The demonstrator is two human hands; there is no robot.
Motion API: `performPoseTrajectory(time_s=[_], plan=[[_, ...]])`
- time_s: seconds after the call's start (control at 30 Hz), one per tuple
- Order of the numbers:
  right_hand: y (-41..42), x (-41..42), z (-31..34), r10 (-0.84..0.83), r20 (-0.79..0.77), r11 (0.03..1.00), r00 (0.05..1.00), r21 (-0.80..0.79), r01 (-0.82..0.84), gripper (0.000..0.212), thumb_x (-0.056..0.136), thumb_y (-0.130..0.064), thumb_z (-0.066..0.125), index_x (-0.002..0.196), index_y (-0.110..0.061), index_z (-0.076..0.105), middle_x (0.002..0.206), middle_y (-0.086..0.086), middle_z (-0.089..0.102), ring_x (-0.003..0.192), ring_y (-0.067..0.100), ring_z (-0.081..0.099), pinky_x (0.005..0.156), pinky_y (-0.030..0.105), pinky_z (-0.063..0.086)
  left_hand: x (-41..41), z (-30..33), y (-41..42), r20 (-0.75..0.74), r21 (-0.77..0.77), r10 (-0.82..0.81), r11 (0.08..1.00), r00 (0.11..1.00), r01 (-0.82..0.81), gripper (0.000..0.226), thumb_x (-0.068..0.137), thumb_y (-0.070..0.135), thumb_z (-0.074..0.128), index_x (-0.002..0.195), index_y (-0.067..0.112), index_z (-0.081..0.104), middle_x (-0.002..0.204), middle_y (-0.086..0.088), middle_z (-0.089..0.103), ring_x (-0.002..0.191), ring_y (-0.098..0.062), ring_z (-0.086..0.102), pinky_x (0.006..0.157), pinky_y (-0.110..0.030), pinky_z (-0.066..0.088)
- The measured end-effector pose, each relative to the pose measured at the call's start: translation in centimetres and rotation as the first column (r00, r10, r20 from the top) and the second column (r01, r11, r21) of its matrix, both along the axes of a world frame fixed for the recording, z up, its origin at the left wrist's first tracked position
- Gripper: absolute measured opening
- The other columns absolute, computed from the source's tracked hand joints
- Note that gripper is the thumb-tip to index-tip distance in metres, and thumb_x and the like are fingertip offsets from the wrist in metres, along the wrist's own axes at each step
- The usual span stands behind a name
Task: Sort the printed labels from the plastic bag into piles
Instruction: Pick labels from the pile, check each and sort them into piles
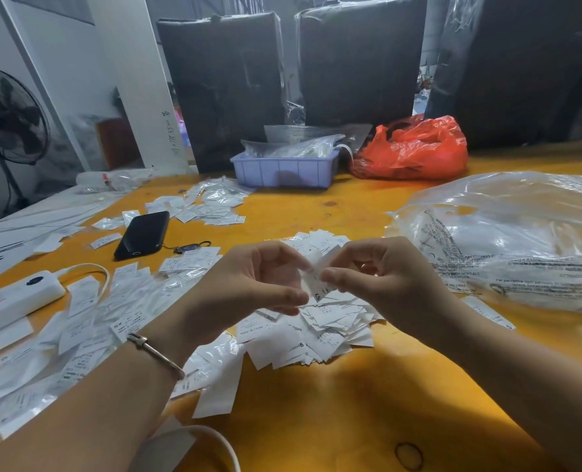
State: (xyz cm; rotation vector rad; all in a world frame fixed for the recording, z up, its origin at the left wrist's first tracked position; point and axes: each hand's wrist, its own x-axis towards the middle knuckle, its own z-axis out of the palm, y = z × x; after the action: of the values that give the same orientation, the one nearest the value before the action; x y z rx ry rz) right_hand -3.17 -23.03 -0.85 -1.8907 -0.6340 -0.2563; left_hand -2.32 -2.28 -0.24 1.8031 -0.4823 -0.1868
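Left forearm: lay nearest the camera, crossing the lower left corner, with a thin metal bracelet (156,351) at the wrist.
Left hand (255,284): was raised above the table, fingers curled inward, thumb and fingertips meeting on the left edge of a small label.
Right hand (381,277): was raised opposite, fingers curled, thumb and forefinger pinching the same label from the right.
Held label (318,272): was a small white slip, partly blurred, suspended between the two hands just above the central pile; the print on it could not be read with certainty.
Central pile (320,327): was a loose heap of white printed labels on the table directly below the hands, several marked "S".
Left pile (88,321): was a wider spread of labels, some in clear sleeves, beneath and beside the left forearm.
Far pile (211,206): was a scatter of sleeved labels near the tray.
Plastic bag (507,240): was large, clear and printed with warning text, lying at the right, near the right hand but apart from it.
Table (333,403): was an orange-yellow surface bearing all items.
Phone (142,234): was black, lying flat left of centre.
Power bank (17,298): was white, with a white cable attached, at the left edge.
Tray (284,168): was lilac plastic, holding clear bags, at the far side.
Red bag (415,148): was crumpled, just right of the tray.
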Motion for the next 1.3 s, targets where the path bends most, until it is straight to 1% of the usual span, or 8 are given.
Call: performPoseTrajectory(time_s=[0.1,0.27,0.43,0.57,0.7,0.87,1.07,1.3], plan=[[-0.1,0.1,0.0,-0.029,0.053,0.993,0.998,-0.110,0.035,0.016,0.080,-0.009,0.073,0.066,-0.018,0.071,0.052,-0.017,0.059,0.049,-0.001,0.048,0.052,0.013,0.037,0.0,0.0,0.0,0.036,0.115,-0.039,0.993,0.999,0.034,0.033,0.069,0.017,0.082,0.100,0.007,0.072,0.088,-0.018,0.072,0.077,-0.023,0.071,0.066,-0.027,0.059],[-0.3,0.0,0.3,-0.007,0.103,0.970,0.995,-0.241,0.032,0.007,0.081,-0.010,0.073,0.077,-0.014,0.076,0.069,0.002,0.071,0.061,0.016,0.060,0.062,0.038,0.051,0.0,0.0,-0.1,0.106,0.199,-0.070,0.979,0.992,0.048,0.029,0.079,0.030,0.071,0.094,0.006,0.074,0.080,-0.008,0.075,0.073,-0.021,0.074,0.062,-0.025,0.058],[-2.1,0.2,1.6,-0.109,0.106,0.966,0.988,0.244,0.081,0.031,0.080,0.005,0.068,0.107,-0.010,0.070,0.087,0.003,0.075,0.074,0.017,0.070,0.073,0.026,0.057,0.2,-0.2,0.2,0.154,0.105,-0.008,0.994,0.988,-0.008,0.023,0.075,0.025,0.073,0.089,0.008,0.076,0.079,-0.009,0.076,0.073,-0.021,0.073,0.063,-0.024,0.058],[-2.6,-0.5,2.5,-0.099,0.162,0.959,0.982,0.278,0.051,0.052,0.077,-0.007,0.072,0.127,-0.013,0.057,0.092,0.005,0.075,0.080,0.020,0.072,0.074,0.027,0.059,0.2,-0.3,0.3,0.169,0.046,0.018,0.999,0.985,-0.026,0.020,0.072,0.025,0.077,0.086,0.011,0.078,0.080,-0.010,0.076,0.073,-0.020,0.071,0.064,-0.022,0.056],[-1.8,-1.4,2.8,-0.088,0.221,0.984,0.971,0.172,0.050,0.040,0.076,-0.002,0.076,0.113,-0.011,0.063,0.087,-0.001,0.075,0.080,0.013,0.072,0.073,0.034,0.060,0.1,-0.1,0.2,0.169,0.011,-0.007,1.000,0.986,0.005,0.016,0.070,0.029,0.078,0.082,0.020,0.080,0.082,-0.007,0.076,0.075,-0.019,0.071,0.063,-0.022,0.056],[-1.1,-2.1,2.6,-0.152,0.303,0.988,0.941,0.054,0.142,0.033,0.074,-0.001,0.078,0.102,-0.015,0.066,0.081,-0.007,0.074,0.070,0.012,0.070,0.064,0.030,0.056,0.2,-0.2,0.3,0.172,0.019,-0.001,1.000,0.985,-0.002,0.018,0.072,0.028,0.077,0.085,0.016,0.080,0.083,-0.012,0.075,0.075,-0.022,0.070,0.062,-0.023,0.055],[-1.0,-2.1,2.7,-0.185,0.337,0.981,0.923,0.015,0.191,0.031,0.075,-0.008,0.079,0.099,-0.021,0.064,0.083,-0.006,0.074,0.073,0.015,0.069,0.062,0.026,0.055,0.2,-0.2,0.4,0.170,0.020,0.004,1.000,0.985,-0.007,0.020,0.074,0.024,0.076,0.089,0.012,0.079,0.084,-0.010,0.076,0.074,-0.020,0.071,0.061,-0.022,0.054],[-1.1,-2.3,2.8,-0.161,0.297,0.987,0.941,0.043,0.155,0.030,0.074,-0.007,0.079,0.100,-0.015,0.065,0.084,-0.011,0.073,0.073,0.008,0.070,0.063,0.027,0.057,0.0,0.0,0.3,0.169,0.004,-0.001,1.000,0.986,0.000,0.013,0.073,0.025,0.076,0.084,0.020,0.080,0.084,-0.009,0.076,0.073,-0.019,0.070,0.061,-0.023,0.055]])
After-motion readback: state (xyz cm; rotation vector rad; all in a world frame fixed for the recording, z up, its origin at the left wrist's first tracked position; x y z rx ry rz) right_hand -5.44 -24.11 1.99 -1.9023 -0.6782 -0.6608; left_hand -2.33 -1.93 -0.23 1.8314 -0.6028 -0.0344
